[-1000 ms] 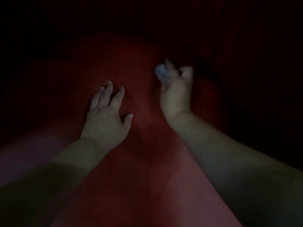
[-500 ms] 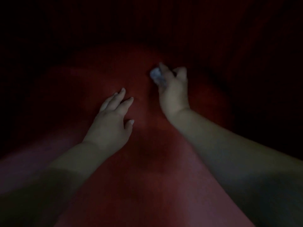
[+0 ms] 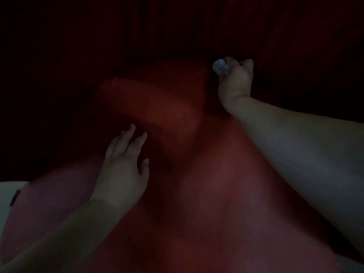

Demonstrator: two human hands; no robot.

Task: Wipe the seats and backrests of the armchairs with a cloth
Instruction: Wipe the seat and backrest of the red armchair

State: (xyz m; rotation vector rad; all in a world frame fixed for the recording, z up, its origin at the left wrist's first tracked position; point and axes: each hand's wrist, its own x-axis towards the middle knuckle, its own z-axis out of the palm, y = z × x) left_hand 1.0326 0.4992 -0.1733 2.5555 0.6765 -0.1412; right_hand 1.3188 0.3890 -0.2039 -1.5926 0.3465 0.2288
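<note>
A small pale cloth [image 3: 220,66], bunched up, sits at the far edge of the red armchair seat [image 3: 197,184], where it meets the dark backrest [image 3: 177,32]. The right hand [image 3: 235,83] has its fingers curled round it. The left hand [image 3: 123,170] lies lower on the seat, fingers straight and slightly spread, holding nothing.

We saw a plain deep red armchair [image 3: 157,107]. The wadded cloth [image 3: 220,66] we held was pale bluish white.
</note>
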